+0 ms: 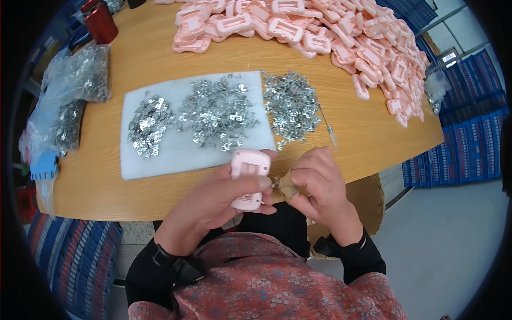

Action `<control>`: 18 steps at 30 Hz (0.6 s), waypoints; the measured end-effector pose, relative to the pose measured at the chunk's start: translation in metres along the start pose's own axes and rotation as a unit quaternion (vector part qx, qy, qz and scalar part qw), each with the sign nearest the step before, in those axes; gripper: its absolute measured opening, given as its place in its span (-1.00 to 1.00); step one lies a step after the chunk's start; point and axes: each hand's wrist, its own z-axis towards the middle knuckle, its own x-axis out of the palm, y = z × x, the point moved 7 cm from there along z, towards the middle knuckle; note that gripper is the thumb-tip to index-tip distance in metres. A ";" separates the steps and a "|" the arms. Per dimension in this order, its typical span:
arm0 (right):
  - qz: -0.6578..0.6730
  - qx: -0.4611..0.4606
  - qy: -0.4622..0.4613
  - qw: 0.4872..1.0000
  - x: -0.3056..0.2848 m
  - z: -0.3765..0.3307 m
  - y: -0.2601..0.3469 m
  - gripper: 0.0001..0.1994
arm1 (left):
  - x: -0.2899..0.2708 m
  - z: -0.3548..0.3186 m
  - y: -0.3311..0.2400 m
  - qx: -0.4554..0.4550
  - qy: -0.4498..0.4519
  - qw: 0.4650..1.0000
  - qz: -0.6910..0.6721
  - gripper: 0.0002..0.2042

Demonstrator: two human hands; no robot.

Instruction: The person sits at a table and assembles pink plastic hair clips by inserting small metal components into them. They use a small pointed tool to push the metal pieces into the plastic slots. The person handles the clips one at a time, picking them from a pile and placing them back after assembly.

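Note:
My left hand (216,194) is wrapped round a pale pink plastic casing (250,160) with a rectangular recess, its thumb lying across the middle. Close beside the casing's right side, my right hand (320,184) is closed in a pinch, with a tan covering on its fingertips. A tiny metal piece (276,182) shows at the tips of that pinch; its exact shape is too small to tell. Just beyond both hands lies a white foam sheet (176,165) bearing two heaps of small shiny metal clips (218,114). Another heap of metal clips (292,104) is to its right.
A big pile of pink casings (373,50) covers the table's far right. By the right heap lies a thin tool (329,130). Bags of metal parts (88,74) and a red canister (100,21) stand left. Stacked blue trays (453,149) flank the wooden table (373,152).

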 end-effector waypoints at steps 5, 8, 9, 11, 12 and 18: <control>0.061 0.028 0.029 0.997 0.009 0.010 0.000 -0.73 | -0.005 -0.006 -0.003 0.030 -0.009 0.999 0.012 -0.44; 0.189 0.196 0.021 0.962 0.023 -0.002 -0.011 -0.77 | -0.013 -0.007 -0.008 0.107 -0.043 0.992 0.058 -0.44; 0.209 0.209 0.022 0.955 0.028 -0.004 -0.011 -0.78 | -0.015 -0.007 -0.009 0.132 -0.059 0.987 0.071 -0.45; 0.249 0.239 0.025 0.938 0.039 -0.010 -0.012 -0.82 | -0.017 -0.009 -0.012 0.168 -0.080 0.979 0.089 -0.45; 0.308 0.295 0.019 0.904 0.046 -0.015 -0.016 -0.82 | -0.017 -0.009 -0.013 0.178 -0.083 0.976 0.094 -0.45; 0.387 0.369 0.005 0.845 0.053 -0.010 -0.019 -0.83 | -0.024 -0.013 -0.007 0.129 -0.044 0.991 0.006 -0.57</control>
